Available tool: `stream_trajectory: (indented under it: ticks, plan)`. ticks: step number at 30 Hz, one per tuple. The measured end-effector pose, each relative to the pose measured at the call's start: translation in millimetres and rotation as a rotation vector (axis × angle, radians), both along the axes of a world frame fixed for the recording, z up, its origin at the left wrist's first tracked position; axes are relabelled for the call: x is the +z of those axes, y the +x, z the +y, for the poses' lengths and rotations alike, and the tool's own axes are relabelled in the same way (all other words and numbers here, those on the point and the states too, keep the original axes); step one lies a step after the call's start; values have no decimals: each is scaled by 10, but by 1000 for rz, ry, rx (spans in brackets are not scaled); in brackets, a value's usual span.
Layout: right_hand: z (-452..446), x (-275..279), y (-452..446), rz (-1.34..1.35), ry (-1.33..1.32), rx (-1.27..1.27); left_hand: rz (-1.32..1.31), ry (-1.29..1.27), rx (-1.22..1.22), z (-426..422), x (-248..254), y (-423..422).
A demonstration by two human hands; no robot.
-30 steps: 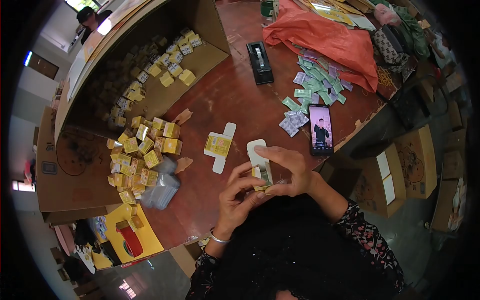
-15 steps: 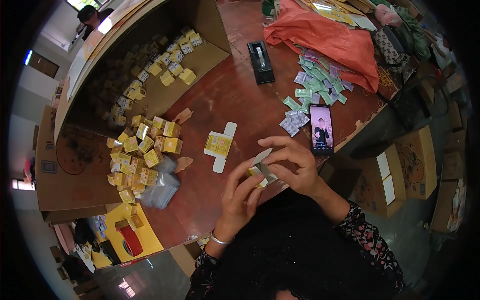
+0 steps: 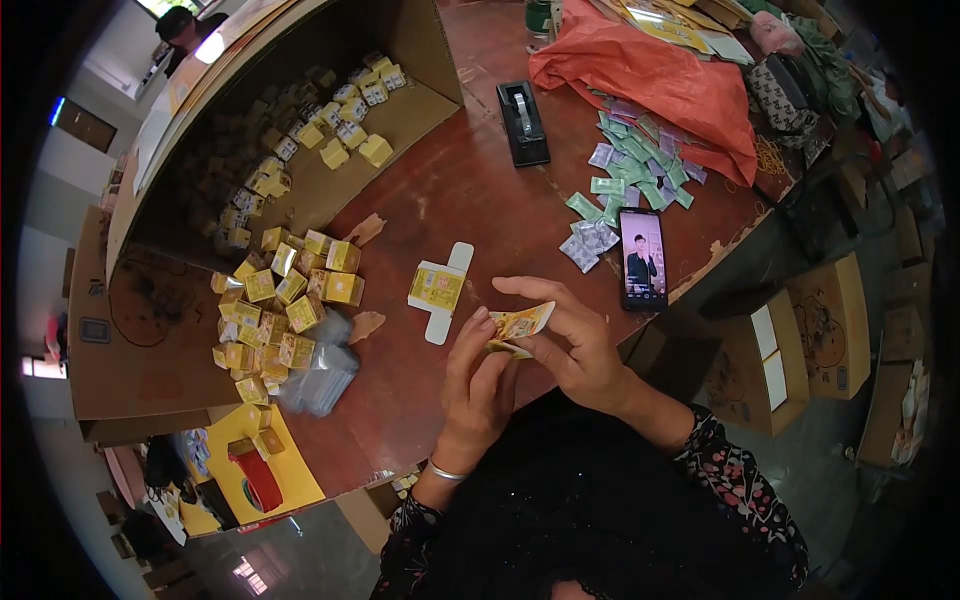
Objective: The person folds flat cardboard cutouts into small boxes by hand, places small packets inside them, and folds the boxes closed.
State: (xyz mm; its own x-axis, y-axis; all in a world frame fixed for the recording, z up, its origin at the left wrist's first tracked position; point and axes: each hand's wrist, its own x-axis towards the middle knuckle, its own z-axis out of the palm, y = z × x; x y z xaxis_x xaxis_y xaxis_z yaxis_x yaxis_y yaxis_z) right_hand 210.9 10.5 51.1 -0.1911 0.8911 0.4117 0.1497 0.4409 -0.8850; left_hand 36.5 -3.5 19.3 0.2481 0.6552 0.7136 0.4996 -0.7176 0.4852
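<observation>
Between both hands, above the front of the red-brown table, is a small yellow carton [image 3: 518, 324] with its printed face showing. My left hand [image 3: 474, 377] grips its left side with bent fingers. My right hand [image 3: 570, 345] pinches its right side between thumb and fingers, index finger stretched over the top. An unfolded yellow-and-white carton [image 3: 437, 290] lies on the table just left of the hands. Farther left sits a pile of closed yellow boxes [image 3: 290, 290], beside clear plastic packs [image 3: 325, 380].
A big cardboard box [image 3: 410, 130] at the back left holds many small boxes. A black tape dispenser [image 3: 523, 123], green and purple sachets [image 3: 625, 165], a red plastic bag [image 3: 650, 80] and a phone [image 3: 642, 258] lie behind and right. A person [image 3: 185, 32] is far back left.
The carton in my hands has turned from its pale flap and inner side to its printed face. Both hands have shifted slightly around it.
</observation>
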Motion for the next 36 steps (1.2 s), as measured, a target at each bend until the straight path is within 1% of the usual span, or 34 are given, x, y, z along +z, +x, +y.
stream_trajectory:
  ticks: [3,6,13,15,16,19,20,21,23,26,27,30,32,35,36]
  plan:
    - [16,56,-18,-61,126,-45,-20,9,15,-1,-3,-3]
    - [42,55,-22,-85,113,-43,-18,25,16,11,-28,-18]
    - [63,86,-122,-191,265,-91,-54,85,21,46,-79,-7]
    - [79,86,-115,-233,313,-90,-103,88,7,66,-69,6]
    - [80,65,-105,-172,314,-80,-128,90,-2,72,-60,11]
    - [91,22,-3,34,331,-53,-280,-127,-83,11,70,-2]
    - [115,36,76,119,343,-41,-394,-243,-114,-44,-41,-27]
    - [132,-4,172,162,298,19,-378,-310,-124,-76,-11,-52]
    - [195,-82,206,147,301,116,-346,-444,-153,-111,116,-96]
    - [235,-107,253,67,323,193,-537,-611,-341,-101,200,-58]
    - [245,-112,250,34,333,213,-544,-622,-361,-93,215,-55]
    - [215,-237,176,86,314,222,-587,-657,-437,-73,220,-71]
    - [238,-244,177,43,375,194,-650,-680,-526,-56,168,-81]
    - [254,-244,173,20,431,171,-608,-674,-497,-59,202,-81]
    - [260,-237,167,19,446,169,-579,-635,-477,-47,186,-90]
